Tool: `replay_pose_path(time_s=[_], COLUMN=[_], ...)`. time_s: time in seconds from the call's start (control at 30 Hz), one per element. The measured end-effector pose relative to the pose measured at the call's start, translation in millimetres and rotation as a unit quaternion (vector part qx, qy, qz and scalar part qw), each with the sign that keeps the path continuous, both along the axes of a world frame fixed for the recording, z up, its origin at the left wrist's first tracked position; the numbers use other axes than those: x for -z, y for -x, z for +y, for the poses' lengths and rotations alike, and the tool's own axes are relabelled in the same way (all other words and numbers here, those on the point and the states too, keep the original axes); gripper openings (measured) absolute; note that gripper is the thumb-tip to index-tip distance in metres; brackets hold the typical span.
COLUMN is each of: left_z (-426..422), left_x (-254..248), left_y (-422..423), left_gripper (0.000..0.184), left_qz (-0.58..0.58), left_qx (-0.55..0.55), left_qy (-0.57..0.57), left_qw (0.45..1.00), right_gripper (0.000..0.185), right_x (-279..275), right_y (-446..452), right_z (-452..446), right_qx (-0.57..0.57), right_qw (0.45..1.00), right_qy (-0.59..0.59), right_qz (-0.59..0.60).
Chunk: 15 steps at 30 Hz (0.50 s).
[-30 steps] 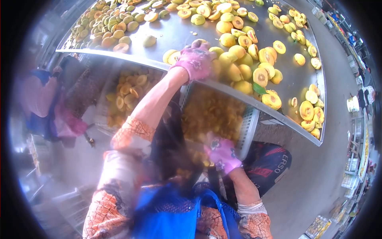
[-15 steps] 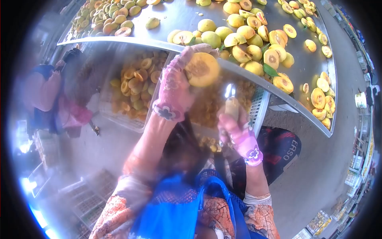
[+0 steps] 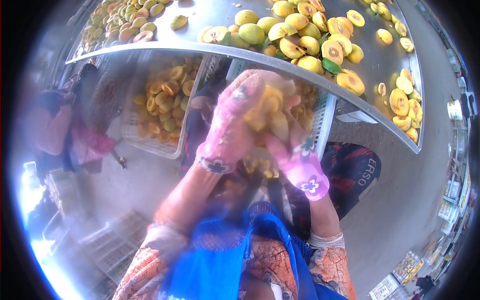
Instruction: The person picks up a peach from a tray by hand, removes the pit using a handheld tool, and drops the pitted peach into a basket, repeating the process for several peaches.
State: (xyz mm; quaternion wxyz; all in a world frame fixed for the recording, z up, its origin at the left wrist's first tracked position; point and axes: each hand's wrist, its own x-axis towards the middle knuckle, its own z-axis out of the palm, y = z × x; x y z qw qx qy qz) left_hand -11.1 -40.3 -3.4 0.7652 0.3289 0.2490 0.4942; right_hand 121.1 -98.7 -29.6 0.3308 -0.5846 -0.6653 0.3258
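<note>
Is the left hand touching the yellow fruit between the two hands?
Touching: the head view shows the left hand curled around the yellow fruit, with no gap visible.

Bare counter [image 3: 212, 22] gives a passage between the left fruit pile [image 3: 117, 22] and the middle fruit cluster [image 3: 300, 35], with one lone fruit [image 3: 178, 22] near the pile. The metal rim [image 3: 175, 45] crosses ahead of the left hand [image 3: 231, 125] and right hand [image 3: 301, 162]; the crate wall [image 3: 326, 117] and right knee [image 3: 350, 172] bound the right hand's outer side.
</note>
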Motion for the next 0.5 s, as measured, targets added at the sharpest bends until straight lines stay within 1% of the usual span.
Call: replay_pose_path(time_s=[0.03, 0.07, 0.1, 0.13, 0.17, 0.2, 0.3, 0.33, 0.4, 0.43, 0.47, 0.5], left_z=[-1.2, -1.9, -1.8, -1.4, -0.9, -1.4, -2.7, -2.6, -3.3, -5.2, -6.8, -7.4], left_x=[-2.0, -3.1, -2.4, -1.2, -0.6, -2.3, -4.8, -1.7, -1.1, -3.4, -4.7, -4.4], left_y=[-1.2, -2.7, -4.9, -7.7, -9.5, -10.0, -11.7, -12.2, -11.9, -11.9, -12.2, -12.8], left_gripper=[0.047, 0.046, 0.046, 0.045, 0.044, 0.044, 0.044, 0.044, 0.044, 0.044, 0.044, 0.044], left_qz=[0.05, 0.1, 0.1, 0.063, 0.027, 0.027, 0.044, 0.059, 0.076, 0.073, 0.071, 0.071], left_qx=[-0.021, -0.042, -0.041, -0.056, -0.071, -0.071, -0.071, -0.086, -0.1, -0.099, -0.098, -0.097], left_qy=[-0.012, -0.025, -0.025, -0.006, 0.013, 0.012, 0.006, -0.003, -0.011, 0.004, 0.02, 0.022], left_qw=[0.998, 0.994, 0.994, 0.996, 0.997, 0.997, 0.997, 0.995, 0.992, 0.992, 0.992, 0.993], right_gripper=[0.059, 0.058, 0.057, 0.057, 0.047, 0.049, 0.05, 0.05, 0.049, 0.049, 0.046, 0.054], right_x=[3.0, 8.3, 13.0, 16.7, 20.2, 23.2, 27.5, 29.3, 32.5, 26.3, 13.6, 6.9], right_y=[0.1, 0.3, 0.3, -1.3, -3.6, -4.5, -2.1, -2.3, -3.0, -3.5, -5.0, -6.0], right_z=[-1.0, -2.1, -2.5, -2.6, -2.7, -2.9, -4.8, -3.9, -0.3, 2.2, 5.5, 8.1], right_qx=[0.002, 0.0, -0.003, -0.003, -0.037, -0.071, -0.051, -0.051, -0.075, -0.075, -0.071, -0.065], right_qw=[1.0, 0.998, 0.992, 0.992, 0.983, 0.97, 0.969, 0.97, 0.966, 0.967, 0.987, 0.996], right_qy=[0.001, -0.052, -0.105, -0.106, -0.138, -0.17, -0.165, -0.164, -0.186, -0.185, -0.096, -0.006], right_qz=[0.002, -0.03, -0.063, -0.063, -0.112, -0.16, -0.176, -0.174, -0.16, -0.16, -0.112, -0.063])
